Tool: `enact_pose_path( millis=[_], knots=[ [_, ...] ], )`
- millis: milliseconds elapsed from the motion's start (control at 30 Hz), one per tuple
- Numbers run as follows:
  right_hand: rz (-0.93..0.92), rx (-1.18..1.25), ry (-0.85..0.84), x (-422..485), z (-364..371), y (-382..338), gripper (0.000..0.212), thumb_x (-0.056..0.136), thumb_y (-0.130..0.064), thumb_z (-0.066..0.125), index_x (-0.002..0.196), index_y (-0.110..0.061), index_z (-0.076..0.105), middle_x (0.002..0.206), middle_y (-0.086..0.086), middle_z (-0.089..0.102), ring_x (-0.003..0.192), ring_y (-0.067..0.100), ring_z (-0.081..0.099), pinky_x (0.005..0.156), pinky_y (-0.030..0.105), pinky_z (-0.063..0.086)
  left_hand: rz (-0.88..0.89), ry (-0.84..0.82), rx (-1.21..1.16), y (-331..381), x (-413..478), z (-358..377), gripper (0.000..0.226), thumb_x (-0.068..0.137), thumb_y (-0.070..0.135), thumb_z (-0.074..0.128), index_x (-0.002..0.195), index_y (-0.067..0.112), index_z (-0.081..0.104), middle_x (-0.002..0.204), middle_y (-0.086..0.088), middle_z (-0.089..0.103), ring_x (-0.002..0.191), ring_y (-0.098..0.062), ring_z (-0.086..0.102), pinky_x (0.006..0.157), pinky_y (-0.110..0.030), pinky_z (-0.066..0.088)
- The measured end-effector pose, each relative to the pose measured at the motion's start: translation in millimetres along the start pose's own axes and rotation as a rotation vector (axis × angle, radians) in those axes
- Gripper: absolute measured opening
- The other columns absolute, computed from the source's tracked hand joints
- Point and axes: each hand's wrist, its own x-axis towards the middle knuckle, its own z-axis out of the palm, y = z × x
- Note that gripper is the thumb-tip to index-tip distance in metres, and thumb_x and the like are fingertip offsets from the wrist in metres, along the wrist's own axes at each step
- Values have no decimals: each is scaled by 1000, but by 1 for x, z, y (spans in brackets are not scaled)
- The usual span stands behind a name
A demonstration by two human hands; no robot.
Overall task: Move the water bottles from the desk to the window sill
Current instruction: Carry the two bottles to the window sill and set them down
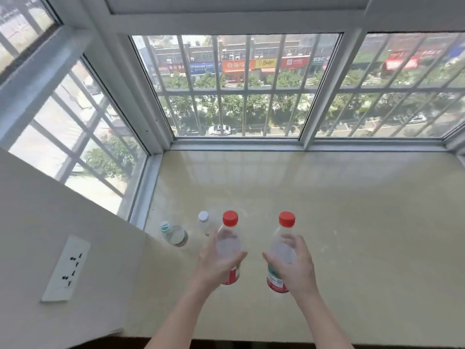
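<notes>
A white wall socket plate (66,268) is sitting on the cream wall to the left of the green-capped bottle (174,235). That bottle is standing on the window sill (352,222) close to its left edge, where the sill is meeting the wall and the window frame. It is clear plastic with a green-edged label; how much water is in it cannot be told.

Just to the right of the green-capped bottle, and a little farther back, a white-capped bottle (205,222) is standing on the sill. It is also clear, and its contents cannot be made out.

Right of the green-capped bottle and nearer the camera, the left hand (216,268) is gripping a red-capped bottle (228,244) around its middle, with the fingers curling round one side and the thumb on the other. The body above the red label is looking clear; the fill level is not readable.

Farther right of the green-capped bottle, the right hand (295,268) is wrapping round a second red-capped bottle (279,250) in the same way, with the thumb on its left side. This bottle has a red and green label low on the body.

The 2 held bottles are apart from each other, both upright over the sill; whether their bases are touching it cannot be told.

Behind all 4 bottles, the barred window (236,84) is showing trees, a road and shopfronts.
</notes>
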Motion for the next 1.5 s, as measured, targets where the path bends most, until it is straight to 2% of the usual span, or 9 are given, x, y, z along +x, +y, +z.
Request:
enact_pose_path(
  millis=[167,333,433,500,567,833,1067,1300,1500],
  knots=[
    [58,-56,7,43,14,37,62,55,-54,83,108,-41,55,111,-25,61,108,0,54,84,28,39,-75,-51,0,-34,47,19,62,61,40,84,112,35,50,108,-3,63,92,-17,66,85,-43,57],
    [71,-129,-30,100,32,82,58,65,-39,90,110,-38,55,108,-27,60,106,12,54,84,26,41,-101,-55,-9,-75,97,47,51,73,3,83,111,6,49,82,-3,54,61,10,56,60,-12,48],
    [50,-142,-44,131,40,99,55,67,-26,90,110,-29,56,98,-16,61,84,10,58,66,9,42,-70,3,33,-95,121,59,60,66,35,87,111,20,49,94,4,56,91,-2,63,79,-24,53],
    [28,-163,-39,148,45,107,54,66,-23,89,106,-24,53,87,-15,56,76,17,56,67,17,48,-58,59,75,-108,133,67,61,58,51,84,106,35,49,102,8,58,103,-17,60,86,-40,53],
    [-3,-190,-27,160,52,114,57,64,-26,89,106,-23,52,88,-16,55,84,20,56,77,35,50,-15,110,85,-118,142,75,57,59,46,84,104,36,51,98,10,61,97,-14,60,85,-38,52],
    [-53,-144,-27,173,74,128,61,64,-22,89,111,-24,50,97,-14,62,94,20,60,85,42,51,44,165,49,-135,154,93,57,66,29,88,109,38,51,103,14,64,101,-9,61,86,-23,49],
    [-60,-131,0,160,68,143,66,58,-24,94,105,-39,50,98,-26,63,92,-2,60,83,23,48,38,171,16,-135,155,93,56,68,20,87,110,32,51,101,12,65,96,-6,63,79,-13,47],
    [-86,-140,2,156,67,147,70,58,-25,94,113,-36,52,102,-24,63,95,-10,57,83,15,44,12,202,40,-142,149,92,65,65,22,88,118,30,51,108,14,64,101,-1,60,85,-14,46],
    [-84,-159,-32,157,66,157,90,56,-28,95,131,-34,45,124,-12,60,115,7,57,98,26,44,-49,192,105,-151,147,94,75,64,25,89,128,22,49,117,10,60,105,1,52,85,-5,37]
  ],
)
